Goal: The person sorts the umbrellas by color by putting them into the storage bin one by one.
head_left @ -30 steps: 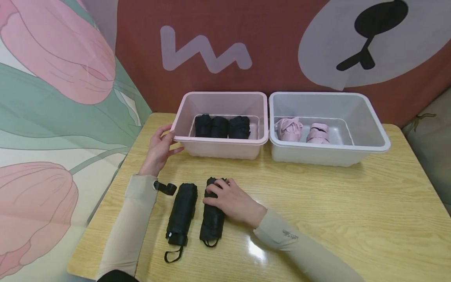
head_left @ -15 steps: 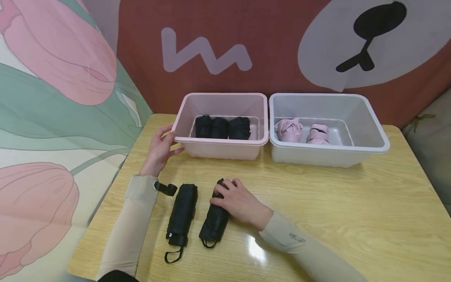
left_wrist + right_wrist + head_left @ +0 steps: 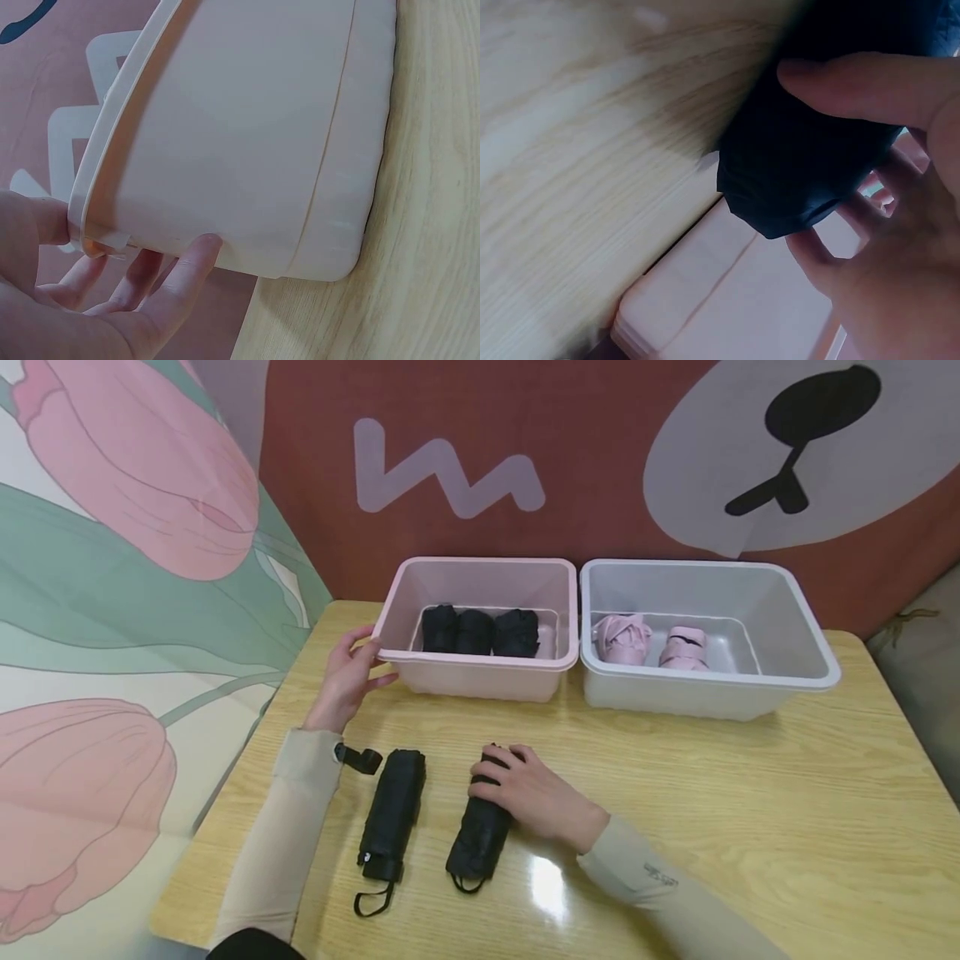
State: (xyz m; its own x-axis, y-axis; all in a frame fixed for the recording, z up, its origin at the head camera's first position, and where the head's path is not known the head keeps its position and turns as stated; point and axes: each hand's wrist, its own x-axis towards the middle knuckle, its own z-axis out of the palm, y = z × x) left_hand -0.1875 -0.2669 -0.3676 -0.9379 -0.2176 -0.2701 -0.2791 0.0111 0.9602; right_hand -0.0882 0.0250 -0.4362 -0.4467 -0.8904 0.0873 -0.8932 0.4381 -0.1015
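Note:
My left hand (image 3: 345, 683) grips the left front corner of a pink plastic bin (image 3: 480, 681); in the left wrist view the thumb (image 3: 184, 270) lies on its wall and the fingers bend round the corner. With my right hand (image 3: 536, 793) I hold the upper end of a folded black umbrella (image 3: 480, 843). It slants over the table with its strap loop toward me. The right wrist view shows my thumb (image 3: 840, 82) along its dark fabric. Left of it lies a second folded black umbrella (image 3: 393, 814), strap down.
Inside the pink bin sit 3 black folded umbrellas (image 3: 475, 631) side by side. A grey-white bin (image 3: 697, 697) beside it contains two pink bundles (image 3: 624, 639). Both bins stand on the wooden table (image 3: 750, 827) against a printed backdrop (image 3: 585, 460). A black wrist mount (image 3: 360, 759) sticks out from my left cuff.
My right hand and the umbrella in it have shifted to the right, and the umbrella has tilted more. The left hand stays on the pink bin's corner.

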